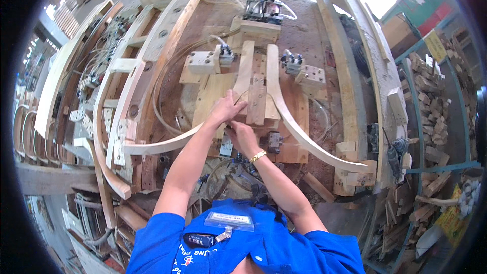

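Two pale curved wooden pieces lie on a fixture, one on the left (165,148) and one on the right (299,131), their upper ends close together beside a central wooden block (257,99). My left hand (224,109) is closed over the left curved piece, beside the block. Just below it, my right hand (245,139) is also closed, its fingertips close to my left wrist. Whatever its fingers hold is hidden. Small pneumatic clamps with white blocks stand left (205,62) and right (310,75) of the upper ends.
A pneumatic cylinder unit (263,9) sits at the far end with hoses running from it. Long wooden frames flank the fixture on the left (170,35) and right (345,81). A rack of wood offcuts (431,106) stands at far right. Hoses and metal fittings (236,172) lie near my body.
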`<state>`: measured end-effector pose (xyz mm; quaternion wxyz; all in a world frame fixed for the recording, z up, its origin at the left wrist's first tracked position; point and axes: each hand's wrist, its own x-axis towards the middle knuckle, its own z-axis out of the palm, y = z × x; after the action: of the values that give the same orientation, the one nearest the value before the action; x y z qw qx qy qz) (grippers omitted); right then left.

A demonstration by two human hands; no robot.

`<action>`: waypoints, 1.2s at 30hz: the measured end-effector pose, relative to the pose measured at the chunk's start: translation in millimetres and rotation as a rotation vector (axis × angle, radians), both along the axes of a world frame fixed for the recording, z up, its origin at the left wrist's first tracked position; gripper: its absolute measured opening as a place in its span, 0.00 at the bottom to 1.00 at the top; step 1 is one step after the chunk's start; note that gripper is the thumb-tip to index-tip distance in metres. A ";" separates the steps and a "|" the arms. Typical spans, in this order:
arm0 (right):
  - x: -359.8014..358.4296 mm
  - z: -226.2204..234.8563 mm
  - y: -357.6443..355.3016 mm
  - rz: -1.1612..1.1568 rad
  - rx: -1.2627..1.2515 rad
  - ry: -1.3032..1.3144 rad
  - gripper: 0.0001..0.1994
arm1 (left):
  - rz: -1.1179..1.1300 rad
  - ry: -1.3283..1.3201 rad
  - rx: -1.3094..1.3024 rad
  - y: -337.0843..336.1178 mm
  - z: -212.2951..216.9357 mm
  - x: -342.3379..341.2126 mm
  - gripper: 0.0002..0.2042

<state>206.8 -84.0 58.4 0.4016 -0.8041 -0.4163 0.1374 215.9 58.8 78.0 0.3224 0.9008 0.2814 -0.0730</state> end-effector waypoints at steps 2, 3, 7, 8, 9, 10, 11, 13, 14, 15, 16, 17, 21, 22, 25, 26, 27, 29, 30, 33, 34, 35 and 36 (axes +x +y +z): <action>-2.9 6.6 -12.0 -0.008 -0.071 0.024 0.16 | 0.009 0.026 0.005 -0.4 2.3 0.6 0.45; -9.7 11.8 -25.2 -0.034 -0.049 0.029 0.16 | 0.016 0.063 0.001 -0.9 2.7 0.3 0.45; -21.7 30.4 -105.1 -0.312 0.142 -0.308 0.15 | 0.002 -0.007 0.045 -1.4 -0.7 0.6 0.46; -21.0 32.2 -125.9 -0.418 0.070 -0.289 0.13 | -0.001 0.009 0.051 -1.0 -2.2 1.2 0.46; -21.1 31.0 -139.3 -0.515 -0.042 -0.137 0.14 | -0.004 0.024 0.058 -0.5 -3.6 1.8 0.46; -17.3 28.7 -149.3 -0.479 -0.054 -0.089 0.14 | -0.009 0.025 0.069 0.0 -4.8 2.6 0.46; -14.1 23.4 -151.4 -0.411 0.053 -0.104 0.14 | -0.016 0.026 0.081 0.3 -5.8 3.0 0.46; -3.5 12.8 -149.9 -0.378 0.112 -0.080 0.13 | -0.022 0.025 0.092 0.9 -6.5 2.8 0.46; 3.4 8.0 -146.7 -0.376 0.124 -0.078 0.13 | -0.021 0.026 0.090 1.0 -6.1 2.3 0.45; 7.8 4.4 -144.6 -0.371 0.137 -0.076 0.12 | -0.013 0.038 0.084 0.9 -5.4 1.6 0.45; 9.9 2.0 -143.6 -0.365 0.119 -0.060 0.12 | -0.016 0.015 0.095 0.6 -4.4 0.7 0.45; 11.8 0.7 -142.9 -0.361 0.100 -0.044 0.12 | -0.015 0.005 0.104 0.2 -2.9 0.5 0.45; 12.7 2.5 -144.6 -0.355 0.102 -0.019 0.12 | -0.014 0.063 0.098 -1.7 2.9 0.5 0.49; 12.5 3.7 -145.3 -0.364 0.051 0.024 0.12 | -0.019 0.052 0.098 -2.2 4.1 0.3 0.50; 11.5 6.6 -147.0 -0.348 0.071 0.029 0.14 | -0.011 0.048 0.074 -2.6 6.6 -0.6 0.49; 11.2 6.9 -147.3 -0.348 0.070 0.036 0.14 | -0.002 0.051 0.058 -2.6 6.8 -1.0 0.49; 10.9 6.9 -147.5 -0.354 0.049 0.063 0.15 | 0.004 0.064 0.036 -2.3 6.7 -1.3 0.48; 10.5 6.6 -148.1 -0.402 -0.026 0.071 0.17 | -0.007 0.050 0.056 -1.4 5.6 -1.2 0.48; 10.3 6.6 -148.8 -0.363 0.033 0.066 0.18 | -0.013 0.057 0.060 -1.1 4.7 -0.8 0.48; 9.4 8.7 -151.0 -0.357 0.028 0.073 0.19 | -0.002 0.056 0.028 -1.0 1.4 1.2 0.48; 8.1 10.4 -151.0 -0.352 0.016 0.051 0.18 | 0.002 0.028 0.037 -1.1 0.7 1.5 0.48; 6.1 12.7 -150.4 -0.357 -0.020 0.038 0.18 | 0.005 0.016 0.034 -1.0 0.5 1.5 0.48; 2.7 15.4 -148.8 -0.391 0.015 -0.031 0.17 | 0.011 0.024 0.021 -1.1 0.7 1.6 0.48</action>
<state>209.6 -232.8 73.8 0.4202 -0.8686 -0.2594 0.0415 217.5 57.8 78.6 0.3100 0.9016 0.2910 -0.0792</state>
